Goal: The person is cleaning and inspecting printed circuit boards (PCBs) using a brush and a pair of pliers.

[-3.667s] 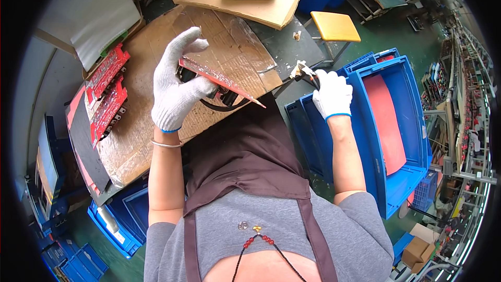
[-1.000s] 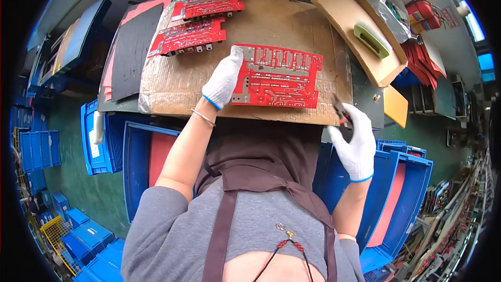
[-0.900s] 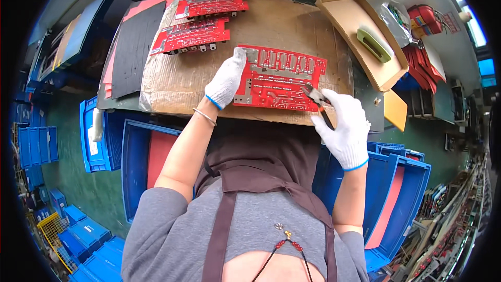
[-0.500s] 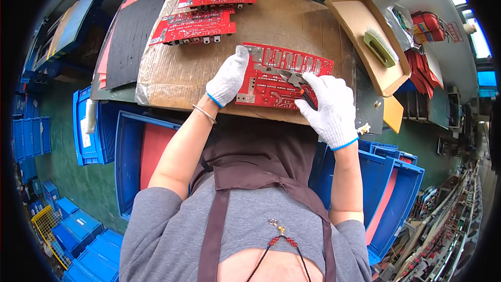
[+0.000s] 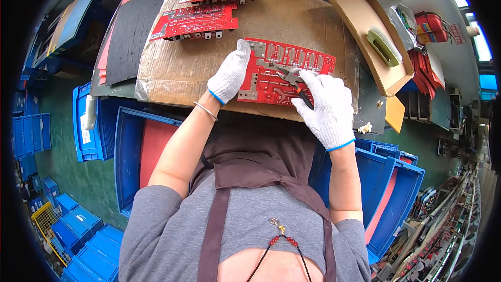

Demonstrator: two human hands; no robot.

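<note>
A red circuit board with silvery solder lines lies on the cardboard-covered bench in front of me. My left hand, in a white knit glove with a blue cuff, grips the board's left edge, its thumb upright at the corner. In my gloved right hand is a pair of cutting pliers with grey jaws and black-and-orange handles. The jaws rest over the middle of the board, pointing up and left; whether they touch it I cannot tell. My palm hides most of the handles.
More red boards sit at the back left of the cardboard. Black foam sheets lie to the left. A green brush rests in a shallow cardboard tray at right. Blue crates flank me below the bench.
My right hand and the pliers have shifted slightly left over the board. The left hand keeps its hold on the board's edge. The whole view has moved a little.
</note>
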